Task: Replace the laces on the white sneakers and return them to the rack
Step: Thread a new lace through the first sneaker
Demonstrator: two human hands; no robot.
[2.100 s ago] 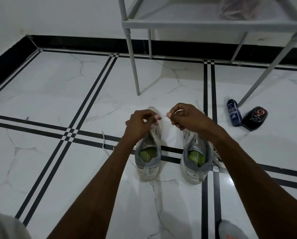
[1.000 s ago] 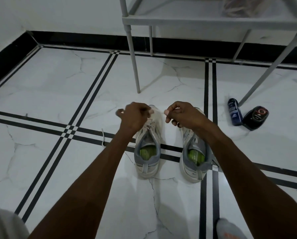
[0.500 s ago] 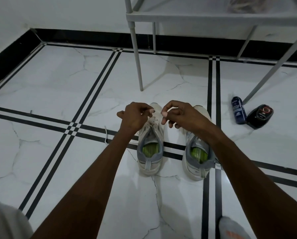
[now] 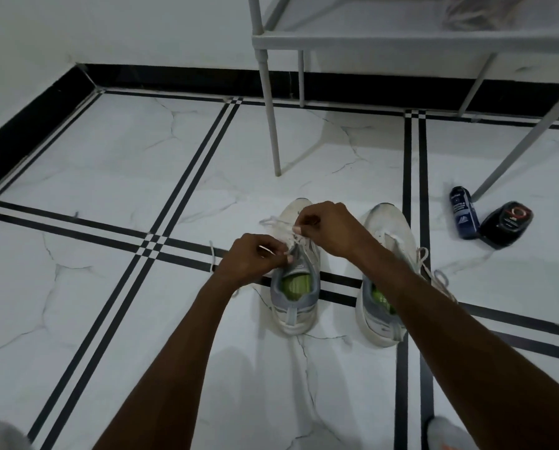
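I count two white sneakers (image 4: 293, 287) (image 4: 382, 306) on the floor, two hands (image 4: 252, 258) (image 4: 330, 228) over the left one, two dark bottles (image 4: 463, 216) (image 4: 506, 222) lying at right, and one rack (image 4: 369, 39) behind

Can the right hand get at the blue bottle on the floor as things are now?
Probably not at once: the right hand pinches the lace over the left sneaker. The blue bottle itself lies uncovered.
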